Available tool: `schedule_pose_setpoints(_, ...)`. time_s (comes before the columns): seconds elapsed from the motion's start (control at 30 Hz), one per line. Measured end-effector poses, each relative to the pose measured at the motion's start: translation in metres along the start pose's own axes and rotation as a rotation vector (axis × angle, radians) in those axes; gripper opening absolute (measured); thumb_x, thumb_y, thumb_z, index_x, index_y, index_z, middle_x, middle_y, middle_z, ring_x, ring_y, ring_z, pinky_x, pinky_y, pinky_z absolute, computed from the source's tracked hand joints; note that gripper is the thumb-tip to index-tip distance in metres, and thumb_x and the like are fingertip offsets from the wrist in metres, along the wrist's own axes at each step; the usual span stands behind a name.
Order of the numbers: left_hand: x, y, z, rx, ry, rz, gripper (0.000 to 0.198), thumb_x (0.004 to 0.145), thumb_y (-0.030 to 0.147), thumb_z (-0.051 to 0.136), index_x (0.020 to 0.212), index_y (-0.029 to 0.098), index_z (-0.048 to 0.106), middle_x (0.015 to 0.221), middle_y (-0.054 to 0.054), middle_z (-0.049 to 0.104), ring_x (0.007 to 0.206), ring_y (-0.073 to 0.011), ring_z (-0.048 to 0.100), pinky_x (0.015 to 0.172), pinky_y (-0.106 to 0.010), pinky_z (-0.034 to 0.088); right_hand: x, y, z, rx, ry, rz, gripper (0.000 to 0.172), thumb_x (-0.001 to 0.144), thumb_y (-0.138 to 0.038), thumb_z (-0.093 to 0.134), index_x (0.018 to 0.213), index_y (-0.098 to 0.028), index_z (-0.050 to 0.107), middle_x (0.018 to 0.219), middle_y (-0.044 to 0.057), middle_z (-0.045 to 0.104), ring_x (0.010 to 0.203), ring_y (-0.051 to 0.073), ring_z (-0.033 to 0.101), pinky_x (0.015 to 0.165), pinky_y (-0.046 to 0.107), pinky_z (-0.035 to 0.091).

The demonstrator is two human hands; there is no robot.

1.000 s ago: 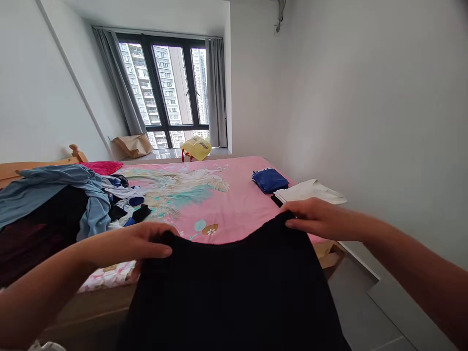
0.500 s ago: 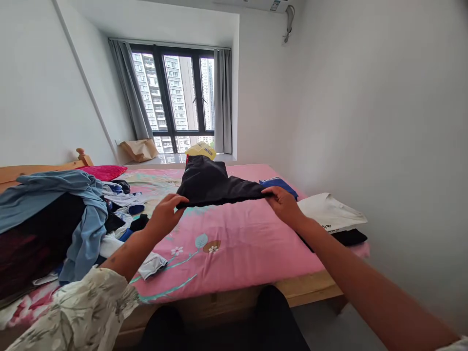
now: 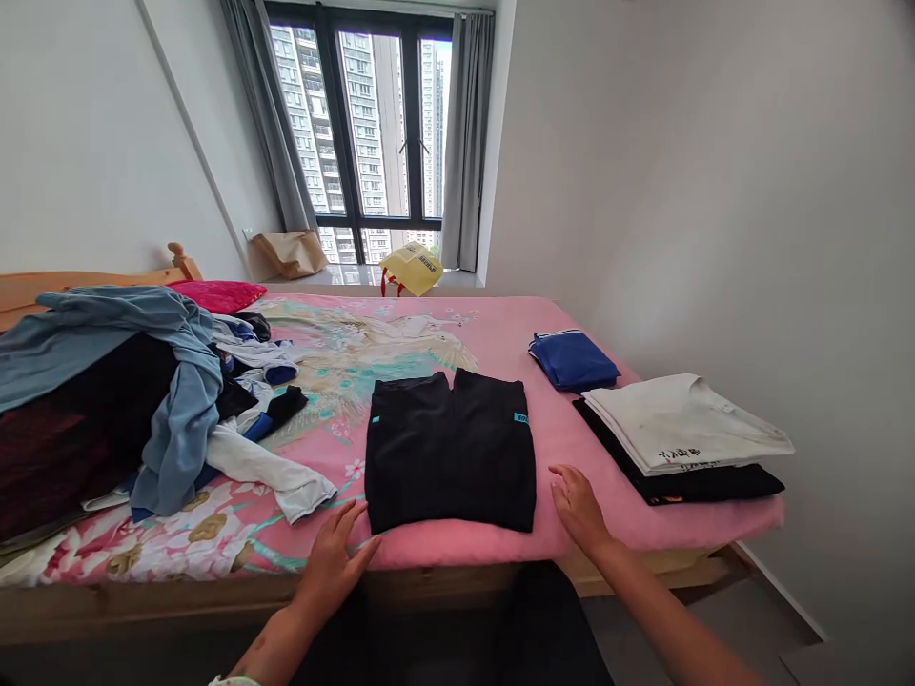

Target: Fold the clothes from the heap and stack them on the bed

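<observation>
A pair of black shorts [image 3: 449, 453] lies spread flat on the pink bed sheet [image 3: 493, 329], waistband toward me and both leg ends toward the window. Small blue tags show near the leg ends. My left hand [image 3: 335, 557] is at the near left corner of the shorts, fingers apart and holding nothing. To the right of the shorts, my right hand [image 3: 578, 505] hovers over or rests on the sheet with its fingers spread. It is apart from the cloth.
A heap of tangled clothes [image 3: 172, 410] covers the bed's left side. Folded white clothing [image 3: 686, 424] lies on folded black clothing [image 3: 721, 484] at the right, with a folded blue garment [image 3: 576, 360] behind. A yellow bag [image 3: 413, 269] and a brown paper bag [image 3: 292, 253] sit by the window.
The black shorts, held up in both hands before, now lie flat on the bed. Both hands have let go and moved down toward me. The view has tilted downward.
</observation>
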State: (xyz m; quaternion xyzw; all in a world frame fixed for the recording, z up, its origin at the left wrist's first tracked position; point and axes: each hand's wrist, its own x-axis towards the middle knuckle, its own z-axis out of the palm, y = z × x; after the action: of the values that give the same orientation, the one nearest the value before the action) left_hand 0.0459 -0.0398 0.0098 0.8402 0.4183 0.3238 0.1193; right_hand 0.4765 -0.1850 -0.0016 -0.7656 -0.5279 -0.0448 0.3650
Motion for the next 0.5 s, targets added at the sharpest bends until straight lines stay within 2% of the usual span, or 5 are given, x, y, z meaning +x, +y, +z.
schedule_pose_setpoints(0.1,0.026,0.02,0.005,-0.07,-0.036,-0.003,0.043,0.085,0.045,0.051,0.122,0.023,0.057,0.134,-0.009,0.053,0.126,-0.0246,0.049,0.108,-0.045,0.038,0.013,0.009,0.016,-0.094,0.028,0.046,0.038,0.085,-0.028,0.038,0.111,-0.012,0.06,0.116,0.015,0.06,0.115,0.027,0.051,0.103,0.047,0.037)
schedule_pose_setpoints(0.2,0.05,0.027,0.016,-0.137,-0.013,-0.248,0.051,0.083,0.051,0.047,0.122,0.019,0.056,0.129,-0.011,0.057,0.122,-0.0253,0.051,0.107,-0.043,0.038,0.009,0.012,0.03,-0.159,0.054,0.09,0.038,0.087,-0.03,0.038,0.111,-0.013,0.062,0.119,0.017,0.059,0.117,0.03,0.049,0.102,0.05,0.035)
schedule_pose_setpoints(0.27,0.064,0.019,0.023,-0.15,0.021,-0.48,0.059,0.082,0.057,0.041,0.119,0.013,0.054,0.115,-0.015,0.064,0.11,-0.0275,0.059,0.097,-0.043,0.046,0.004,0.015,0.035,-0.202,0.066,0.08,0.038,0.088,-0.03,0.038,0.112,-0.014,0.062,0.12,0.015,0.059,0.117,0.028,0.05,0.102,0.047,0.036)
schedule_pose_setpoints(0.33,0.079,0.005,0.027,-0.133,0.013,-0.61,0.059,0.083,0.059,0.035,0.11,0.012,0.056,0.102,-0.015,0.068,0.098,-0.0291,0.065,0.086,-0.043,0.05,0.002,0.019,0.036,-0.253,0.081,0.04,0.038,0.088,-0.031,0.038,0.112,-0.014,0.062,0.119,0.014,0.061,0.115,0.027,0.051,0.101,0.044,0.038)
schedule_pose_setpoints(0.5,0.125,-0.023,0.028,-0.073,-0.088,-0.669,0.052,0.081,0.061,0.037,0.089,0.015,0.061,0.09,-0.015,0.07,0.089,-0.0316,0.066,0.08,-0.042,0.049,0.005,0.026,0.038,-0.293,0.13,-0.036,0.036,0.087,-0.032,0.04,0.109,-0.014,0.063,0.114,0.013,0.063,0.11,0.026,0.055,0.098,0.042,0.041)
